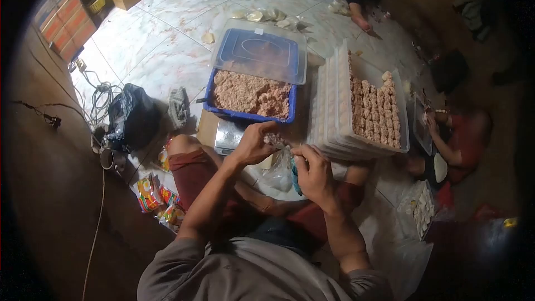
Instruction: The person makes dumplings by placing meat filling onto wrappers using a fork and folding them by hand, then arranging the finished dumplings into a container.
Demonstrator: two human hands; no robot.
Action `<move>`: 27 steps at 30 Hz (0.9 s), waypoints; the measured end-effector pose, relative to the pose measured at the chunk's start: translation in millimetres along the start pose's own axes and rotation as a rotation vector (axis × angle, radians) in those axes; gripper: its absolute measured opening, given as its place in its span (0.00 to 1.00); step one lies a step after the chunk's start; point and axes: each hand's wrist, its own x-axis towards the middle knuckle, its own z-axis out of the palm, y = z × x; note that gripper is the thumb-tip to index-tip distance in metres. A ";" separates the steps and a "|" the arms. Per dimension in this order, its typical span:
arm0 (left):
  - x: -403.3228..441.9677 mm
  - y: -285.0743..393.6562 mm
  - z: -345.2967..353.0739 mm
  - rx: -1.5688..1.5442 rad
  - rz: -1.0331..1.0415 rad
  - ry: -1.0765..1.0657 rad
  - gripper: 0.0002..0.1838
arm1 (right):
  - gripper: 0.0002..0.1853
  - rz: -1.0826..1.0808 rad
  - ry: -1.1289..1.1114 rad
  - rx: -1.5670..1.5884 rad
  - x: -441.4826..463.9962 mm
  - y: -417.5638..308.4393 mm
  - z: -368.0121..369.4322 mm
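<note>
Nearest, the left hand (256, 142) has its grip curled round what looks like a small pinkish lump (272, 139), its fingertips turned toward the right hand (315, 174). That grip is bent in close beside the lump; whether it has hold of anything, I cannot tell. Just beyond the left hand, the nearer one, lies the blue tub (248, 116) of minced mixture (238, 90). Off to the right, nearer the right hand, the stacked trays (404, 135) run lengthwise away from the body
</note>
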 end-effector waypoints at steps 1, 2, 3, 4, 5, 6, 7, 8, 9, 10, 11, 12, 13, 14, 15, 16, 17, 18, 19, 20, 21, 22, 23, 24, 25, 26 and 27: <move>-1.2 5.6 -2.5 -0.002 0.007 0.017 0.16 | 0.08 -0.029 -0.010 -0.033 6.2 1.8 0.5; -3.3 12.3 -5.0 -0.305 -0.048 0.044 0.16 | 0.08 0.015 0.026 0.037 3.4 -1.2 -5.7; -8.4 15.2 -6.1 -0.613 -0.111 0.061 0.17 | 0.07 0.073 0.071 0.062 0.9 -7.6 -11.6; -11.2 1.7 -6.8 -0.566 -0.120 0.037 0.19 | 0.07 0.067 0.081 0.063 -1.3 -7.9 -11.8; -5.4 -5.2 -3.8 -0.566 -0.119 0.045 0.19 | 0.07 0.059 0.098 0.066 -1.0 -7.9 -11.1; -1.1 -8.9 3.2 -0.320 -0.020 0.082 0.18 | 0.07 0.058 0.022 0.041 2.0 -6.5 -4.5; -0.9 -13.3 11.6 -0.076 0.079 0.112 0.16 | 0.07 0.062 -0.051 0.016 3.2 -3.6 2.6; -0.4 -20.4 18.2 -0.204 0.088 0.170 0.15 | 0.06 0.031 -0.036 0.023 4.0 -1.0 3.1; -1.3 -14.6 10.8 -0.201 0.100 0.183 0.15 | 0.06 0.014 -0.034 0.016 5.9 -3.1 -1.3; -8.3 -4.2 -0.9 -0.319 0.070 0.181 0.15 | 0.06 0.094 0.024 0.101 1.5 -7.2 -6.7; -13.0 1.5 -7.1 -0.436 0.036 0.170 0.16 | 0.06 0.181 0.086 0.189 -1.7 -9.6 -9.1; -9.8 -1.3 -4.0 -0.368 0.056 0.199 0.19 | 0.07 0.101 0.087 0.143 0.1 -5.2 -5.2; -13.3 -3.7 -1.0 -0.371 0.047 0.191 0.19 | 0.07 0.113 0.086 0.146 -0.4 -1.9 0.4; -15.4 -5.6 1.7 -0.275 0.025 0.153 0.18 | 0.07 0.071 0.024 0.123 0.0 0.4 5.8; -10.1 -3.0 -0.4 -0.175 0.022 0.122 0.17 | 0.07 0.012 -0.028 0.096 4.9 1.3 6.7; -8.3 -17.6 2.6 -0.156 0.039 0.104 0.18 | 0.07 0.059 -0.035 0.092 4.4 -3.6 -2.4; -9.7 -22.7 2.3 -0.151 0.050 0.110 0.18 | 0.06 0.107 0.006 0.178 3.4 -3.0 -4.5; -14.4 2.9 -9.5 -0.125 0.003 0.103 0.18 | 0.06 0.081 0.007 0.145 5.6 -6.2 -5.1; -15.2 17.5 -14.8 -0.098 -0.034 0.081 0.18 | 0.05 0.064 0.023 0.113 8.0 -9.2 -5.0; -11.7 -14.2 -0.5 -0.040 0.006 0.058 0.17 | 0.05 0.089 0.064 0.111 7.1 -3.8 -1.7; -10.7 -40.8 12.3 -0.122 -0.028 0.071 0.16 | 0.06 0.022 0.023 0.066 6.1 7.3 3.8; -10.8 -22.0 3.8 -0.229 -0.055 0.057 0.18 | 0.06 -0.048 -0.009 0.014 6.5 14.1 4.4; -10.0 -1.6 -6.8 -0.334 -0.084 0.051 0.20 | 0.06 0.069 0.001 0.120 4.9 -4.1 -11.3; -13.4 -5.6 -13.5 -0.430 -0.082 -0.001 0.20 | 0.06 0.089 0.048 0.194 2.2 -9.4 -23.4; -17.0 -9.9 -19.9 -0.522 -0.091 -0.054 0.20 | 0.05 0.106 0.094 0.273 -1.4 -9.3 -30.6; -19.7 -5.7 -22.8 -0.465 -0.114 -0.040 0.20 | 0.05 0.123 0.139 0.275 -6.1 0.2 -33.0; -18.4 5.7 -27.4 -0.406 -0.136 -0.021 0.20 | 0.06 0.171 0.134 0.340 -13.4 17.5 -32.3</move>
